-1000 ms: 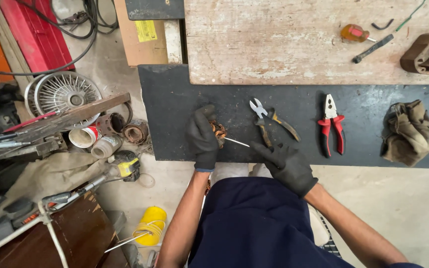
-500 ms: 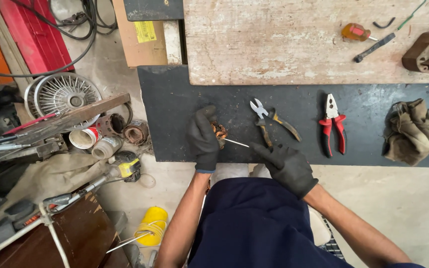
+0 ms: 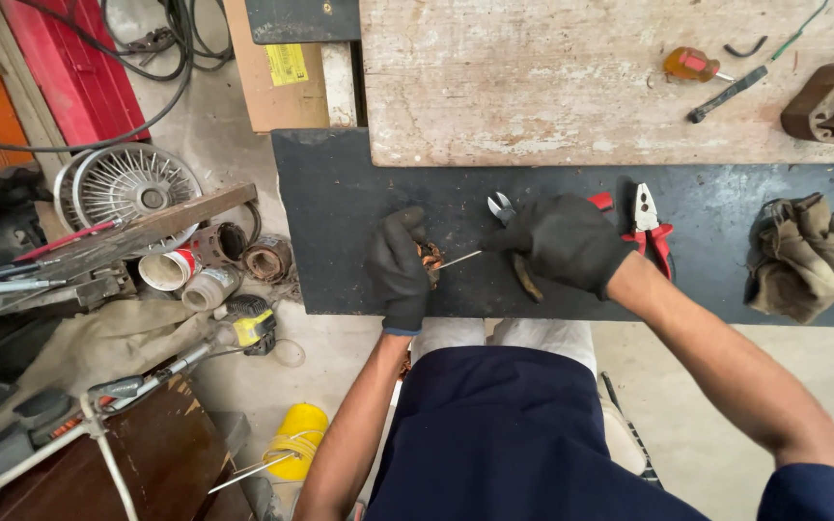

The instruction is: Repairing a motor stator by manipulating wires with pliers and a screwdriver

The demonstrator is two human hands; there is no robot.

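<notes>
Two gloved hands work at the centre of the frame over a dark mat [image 3: 340, 212]. Left hand [image 3: 399, 267], black glove, fingers curled tight round a small copper-coloured coil piece [image 3: 429, 262]; the piece sits at the fingertips, mostly hidden, only its right edge peeking out w/ a thin pale wire [image 3: 460, 260] sticking out toward the right. Right hand [image 3: 562, 241], also gloved, lies just right of that, fingers bent down over the cutters [image 3: 504, 207], whose grey jaws show at the upper left of the glove & a brownish handle below it; can't tell how firm the grip is. Red-handled pliers [image 3: 651, 224] lie just beside the right hand, partly under it. Crumpled rag [image 3: 795, 256] at far right. Worn wooden board [image 3: 552, 87] fills the upper frame.
</notes>
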